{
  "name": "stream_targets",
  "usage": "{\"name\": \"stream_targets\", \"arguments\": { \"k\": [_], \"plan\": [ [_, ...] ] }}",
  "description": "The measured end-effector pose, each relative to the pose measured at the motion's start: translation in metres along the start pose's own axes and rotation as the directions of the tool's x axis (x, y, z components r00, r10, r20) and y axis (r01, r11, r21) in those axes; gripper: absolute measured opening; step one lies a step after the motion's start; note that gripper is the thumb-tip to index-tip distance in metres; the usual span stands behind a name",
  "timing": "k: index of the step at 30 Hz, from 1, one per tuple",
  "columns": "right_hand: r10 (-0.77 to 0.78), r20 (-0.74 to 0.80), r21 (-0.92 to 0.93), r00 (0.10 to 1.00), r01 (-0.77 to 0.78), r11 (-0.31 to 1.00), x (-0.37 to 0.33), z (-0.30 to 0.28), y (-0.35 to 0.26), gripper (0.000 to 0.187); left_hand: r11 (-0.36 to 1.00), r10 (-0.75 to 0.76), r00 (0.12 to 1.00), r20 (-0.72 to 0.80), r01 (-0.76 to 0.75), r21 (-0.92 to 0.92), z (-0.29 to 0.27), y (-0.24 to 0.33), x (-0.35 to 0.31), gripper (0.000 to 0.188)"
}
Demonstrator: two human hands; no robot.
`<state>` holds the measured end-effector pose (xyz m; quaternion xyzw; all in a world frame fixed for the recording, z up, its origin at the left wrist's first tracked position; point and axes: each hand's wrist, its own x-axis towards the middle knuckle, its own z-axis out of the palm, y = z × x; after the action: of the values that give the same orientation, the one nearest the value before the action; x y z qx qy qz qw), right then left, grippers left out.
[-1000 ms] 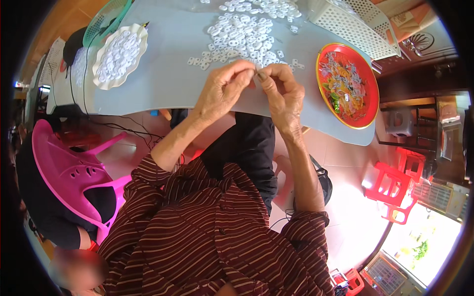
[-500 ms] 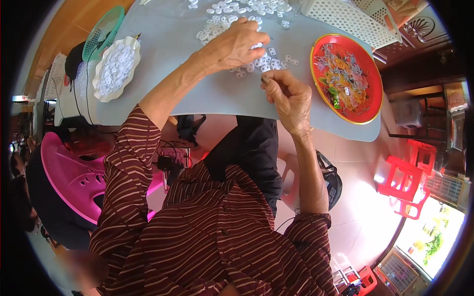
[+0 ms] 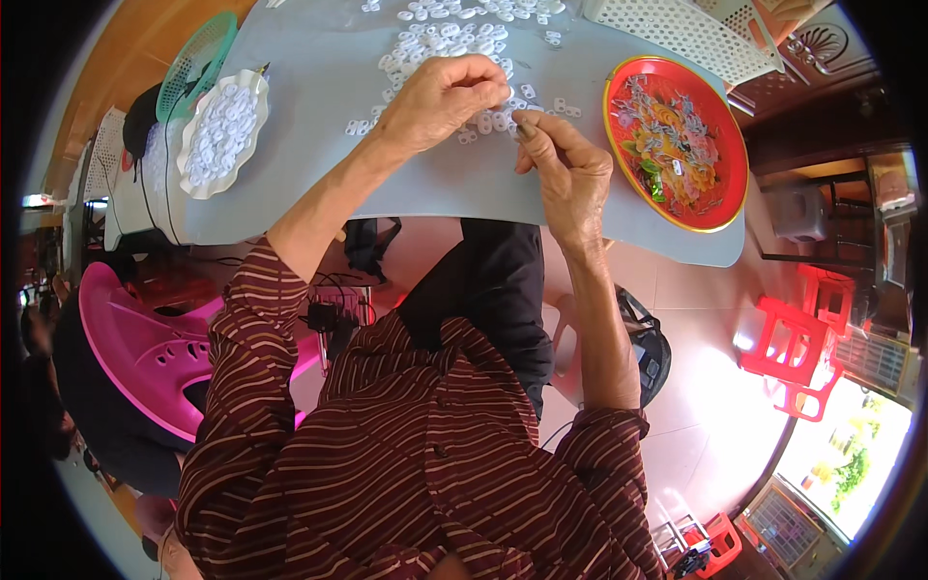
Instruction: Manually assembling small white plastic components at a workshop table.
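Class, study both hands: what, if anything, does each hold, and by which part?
Cannot be told: the left hand and right hand both look pinched, but anything gripped is too small to make out.

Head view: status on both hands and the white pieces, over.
Left hand at the white pieces, grip unclear. Right hand alongside, hold unclear. Left hand hides part of the pile.

Sm. white pcs [image 3: 440,43]: smooth plastic, slight sheen. Red tray [image 3: 723,126]: v. glossy; metal or plastic, can't tell. Tabletop [image 3: 314,106]: smooth, semi-matt. White basket [image 3: 677,37]: perf. plastic. Pink chair [image 3: 130,338] & red stools [image 3: 788,333]: shiny plastic. Striped shirt [image 3: 367,454] & dk trousers [image 3: 498,280]: matt cloth. Floor tiles [image 3: 681,338]: polished.
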<state>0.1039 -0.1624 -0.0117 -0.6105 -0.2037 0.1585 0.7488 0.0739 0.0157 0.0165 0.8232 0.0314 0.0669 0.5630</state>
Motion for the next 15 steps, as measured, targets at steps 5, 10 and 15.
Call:
{"name": "stream_targets", "arguments": {
  "k": [5, 10, 15],
  "plan": [
    [-0.032, 0.036, 0.044, 0.999, 0.03, 0.999, -0.004, 0.004, 0.002, 0.016, 0.93, -0.064, 0.998, -0.004, 0.059, -0.363, 0.003, -0.001, -0.025, 0.015],
    [-0.026, 0.074, 0.02, 0.997, 0.025, 1.0, -0.004, 0.006, -0.001, 0.023, 0.936, -0.043, 0.999, -0.026, 0.031, -0.35, 0.002, -0.002, -0.028, 0.012],
    [-0.024, 0.072, -0.013, 0.997, 0.025, 1.0, -0.005, 0.008, -0.004, 0.025, 0.97, -0.035, 0.999, 0.04, 0.043, -0.238, 0.004, 0.001, -0.027, 0.009]
  ]
}}
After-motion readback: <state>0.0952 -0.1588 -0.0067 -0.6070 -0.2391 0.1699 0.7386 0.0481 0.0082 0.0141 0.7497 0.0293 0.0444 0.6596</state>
